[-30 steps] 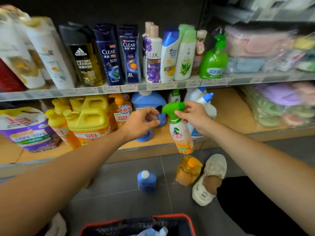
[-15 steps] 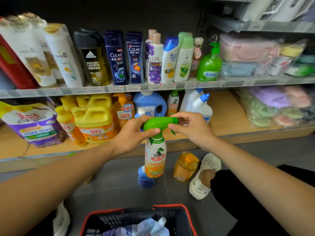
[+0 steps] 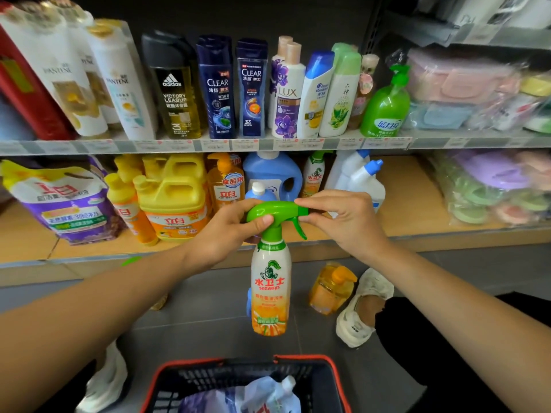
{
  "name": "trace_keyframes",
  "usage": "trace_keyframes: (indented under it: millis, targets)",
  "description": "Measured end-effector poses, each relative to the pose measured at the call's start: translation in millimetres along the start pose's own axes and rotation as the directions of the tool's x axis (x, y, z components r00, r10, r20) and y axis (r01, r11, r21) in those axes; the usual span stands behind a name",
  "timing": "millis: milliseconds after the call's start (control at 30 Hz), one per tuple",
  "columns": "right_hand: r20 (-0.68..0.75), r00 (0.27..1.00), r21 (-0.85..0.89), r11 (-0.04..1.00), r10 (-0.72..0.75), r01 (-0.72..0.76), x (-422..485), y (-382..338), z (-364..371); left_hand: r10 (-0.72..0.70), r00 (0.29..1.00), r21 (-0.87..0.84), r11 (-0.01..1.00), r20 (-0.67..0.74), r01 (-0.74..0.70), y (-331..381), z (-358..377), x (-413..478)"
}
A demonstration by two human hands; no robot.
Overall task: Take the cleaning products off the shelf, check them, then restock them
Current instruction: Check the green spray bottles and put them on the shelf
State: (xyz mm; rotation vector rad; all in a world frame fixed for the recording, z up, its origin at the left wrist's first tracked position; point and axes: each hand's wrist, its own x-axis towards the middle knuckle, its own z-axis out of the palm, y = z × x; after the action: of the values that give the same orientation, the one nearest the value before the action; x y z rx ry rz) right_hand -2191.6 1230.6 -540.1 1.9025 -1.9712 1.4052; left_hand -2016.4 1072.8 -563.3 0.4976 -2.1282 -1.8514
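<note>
I hold the spray bottle (image 3: 269, 290) upright in the air in front of the lower shelf (image 3: 396, 216), over the grey floor (image 3: 208, 308) and just beyond the rim of my basket (image 3: 337, 383). My left hand (image 3: 229, 231) is curled round the back of its green trigger head (image 3: 277, 211), thumb pressed along the side, and it carries the bottle. My right hand (image 3: 343, 222) pinches the nozzle end of that head between thumb and forefinger, with the other fingers loosely bent above it. The label faces me. On the floor behind the bottle stand an orange pump bottle (image 3: 331, 289), beside my white shoe (image 3: 363, 308), and a blue bottle (image 3: 249, 305), mostly hidden. A second spray bottle of the same kind (image 3: 314, 174) stands on the lower shelf.
</note>
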Motion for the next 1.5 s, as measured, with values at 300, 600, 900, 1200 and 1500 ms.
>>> trace_keyframes:
  millis: [300,600,900,1200,1500]
  targets:
    - [0.129,0.934,0.306,0.883,0.332,-0.356,1,-6,6,0.001,1.000,0.032,0.999,-0.016,0.000,-4,-5,-5]
    - [-0.020,0.914,0.305,0.873,0.405,-0.380,12,-11,10,0.018,0.993,-0.010,1.000,-0.113,-0.020,4,-11,3]
    - [0.136,0.863,0.293,0.813,0.486,-0.503,5,6,18,0.013,0.976,-0.125,0.991,-0.220,-0.041,4,-21,9]
    - [0.531,0.740,0.309,0.718,0.413,-0.623,-7,1,29,-0.061,0.950,-0.239,0.971,-0.307,-0.015,2,-23,5]
    - [0.565,0.700,0.344,0.645,0.438,-0.682,-21,-1,37,-0.094,0.928,-0.313,0.949,-0.361,-0.026,14,-26,6]
